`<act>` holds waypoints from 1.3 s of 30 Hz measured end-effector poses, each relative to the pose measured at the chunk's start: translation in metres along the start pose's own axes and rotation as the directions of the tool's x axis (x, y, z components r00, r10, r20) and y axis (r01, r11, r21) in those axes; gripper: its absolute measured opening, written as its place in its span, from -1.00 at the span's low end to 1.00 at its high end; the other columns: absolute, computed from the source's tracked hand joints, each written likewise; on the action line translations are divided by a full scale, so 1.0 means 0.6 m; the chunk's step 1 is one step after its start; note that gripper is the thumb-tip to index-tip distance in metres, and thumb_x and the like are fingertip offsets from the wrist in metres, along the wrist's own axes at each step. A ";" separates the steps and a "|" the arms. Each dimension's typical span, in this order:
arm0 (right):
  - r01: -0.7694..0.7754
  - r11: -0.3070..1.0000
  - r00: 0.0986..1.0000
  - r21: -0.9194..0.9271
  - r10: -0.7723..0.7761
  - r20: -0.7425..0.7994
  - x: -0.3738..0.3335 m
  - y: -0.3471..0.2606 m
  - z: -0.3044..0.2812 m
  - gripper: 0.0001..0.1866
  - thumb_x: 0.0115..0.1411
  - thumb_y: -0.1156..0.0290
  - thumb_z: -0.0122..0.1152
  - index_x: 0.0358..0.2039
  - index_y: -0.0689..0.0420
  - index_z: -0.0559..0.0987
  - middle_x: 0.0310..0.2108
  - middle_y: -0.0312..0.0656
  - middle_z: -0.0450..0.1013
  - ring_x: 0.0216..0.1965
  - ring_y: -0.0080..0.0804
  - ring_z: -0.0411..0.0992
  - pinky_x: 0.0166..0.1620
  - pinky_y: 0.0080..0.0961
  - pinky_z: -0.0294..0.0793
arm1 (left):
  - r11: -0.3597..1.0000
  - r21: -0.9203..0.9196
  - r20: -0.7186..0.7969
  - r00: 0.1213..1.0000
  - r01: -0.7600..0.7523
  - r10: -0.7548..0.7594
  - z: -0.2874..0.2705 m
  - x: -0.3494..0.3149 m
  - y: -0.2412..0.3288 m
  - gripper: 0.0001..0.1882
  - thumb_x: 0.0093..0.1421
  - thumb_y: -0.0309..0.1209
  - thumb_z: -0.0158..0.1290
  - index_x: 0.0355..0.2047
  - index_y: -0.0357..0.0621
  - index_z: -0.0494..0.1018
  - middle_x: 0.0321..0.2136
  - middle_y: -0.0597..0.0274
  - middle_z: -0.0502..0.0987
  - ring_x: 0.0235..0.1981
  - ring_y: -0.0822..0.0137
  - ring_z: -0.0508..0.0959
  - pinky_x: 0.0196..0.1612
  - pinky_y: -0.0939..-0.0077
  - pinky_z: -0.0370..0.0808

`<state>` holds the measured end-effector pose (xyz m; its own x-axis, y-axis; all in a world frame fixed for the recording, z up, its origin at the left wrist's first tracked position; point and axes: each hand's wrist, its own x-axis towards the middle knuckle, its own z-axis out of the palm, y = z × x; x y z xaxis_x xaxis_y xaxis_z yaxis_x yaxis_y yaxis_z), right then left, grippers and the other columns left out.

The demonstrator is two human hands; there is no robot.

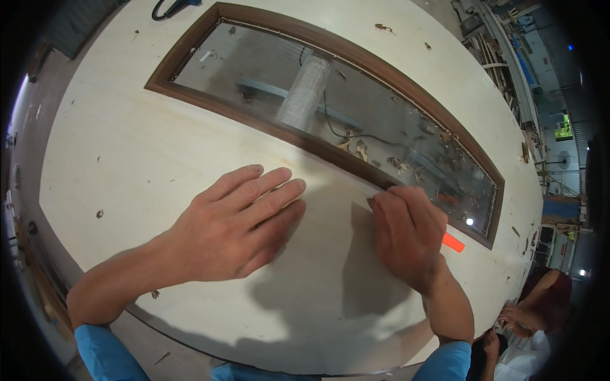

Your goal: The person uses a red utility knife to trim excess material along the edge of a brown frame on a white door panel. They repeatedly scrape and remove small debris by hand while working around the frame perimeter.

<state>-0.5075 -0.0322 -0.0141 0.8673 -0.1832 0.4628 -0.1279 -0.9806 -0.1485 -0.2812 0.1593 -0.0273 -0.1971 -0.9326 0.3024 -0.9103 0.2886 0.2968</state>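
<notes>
A brown wooden frame (232,113) around a glass pane (368,120) is set in a large pale panel (127,146). My left hand (238,222) lies on the panel below the frame, fingers stretched out and holding nothing. Close to the frame's near edge, my right hand (410,238) is closed around a tool with an orange handle (453,242). The handle's end sticks out on the right side of the fist. A small dark tip shows by the fingers on the left; the rest is hidden, so its exact kind cannot be made out.
Wood shavings (384,28) are scattered on the panel. Through the glass show a plastic-wrapped post (305,92), a dark cable and more debris. A blue-black tool (175,9) lies at the far left. At lower right, another person's arm (534,305) is near the panel's edge.
</notes>
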 end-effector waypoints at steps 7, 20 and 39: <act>0.016 0.993 1.000 -0.119 -0.015 0.011 0.025 -0.004 0.028 -0.78 -0.01 0.68 0.41 -0.31 0.25 0.62 -0.41 -0.20 0.47 -0.49 -0.33 0.42 -0.53 -0.40 0.38 | 0.998 -0.005 -0.125 0.990 -0.059 0.058 0.016 -0.015 -0.007 -0.59 0.12 -0.33 0.22 -0.07 -0.34 0.64 0.09 -0.11 0.62 0.19 0.00 0.59 0.27 0.05 0.50; 0.030 0.963 0.998 -0.269 -0.015 0.058 0.027 -0.019 0.031 -0.74 -0.03 0.68 0.46 -0.29 0.31 0.61 -0.39 -0.13 0.50 -0.51 -0.28 0.42 -0.54 -0.42 0.33 | 0.995 -0.097 -0.033 0.999 0.008 -0.012 0.015 -0.026 0.002 -0.64 0.28 -0.34 0.19 0.02 -0.29 0.64 0.15 -0.10 0.63 0.25 -0.06 0.58 0.36 -0.10 0.45; -0.130 0.991 0.949 0.044 0.112 0.295 0.068 0.030 0.001 -0.81 0.03 0.62 0.39 -0.37 0.17 0.54 -0.47 -0.11 0.39 -0.48 -0.04 0.41 -0.47 -0.22 0.36 | 0.989 -0.140 -0.114 0.992 0.040 -0.056 0.029 -0.020 0.013 -0.73 0.22 -0.41 0.29 -0.07 -0.16 0.70 0.05 -0.02 0.67 0.18 0.02 0.62 0.30 -0.02 0.52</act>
<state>-0.4743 -0.0573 0.0014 0.9506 -0.2630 0.1649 -0.2187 -0.9444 -0.2454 -0.2919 0.1691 -0.0443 -0.1031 -0.9165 0.3864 -0.8573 0.2789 0.4328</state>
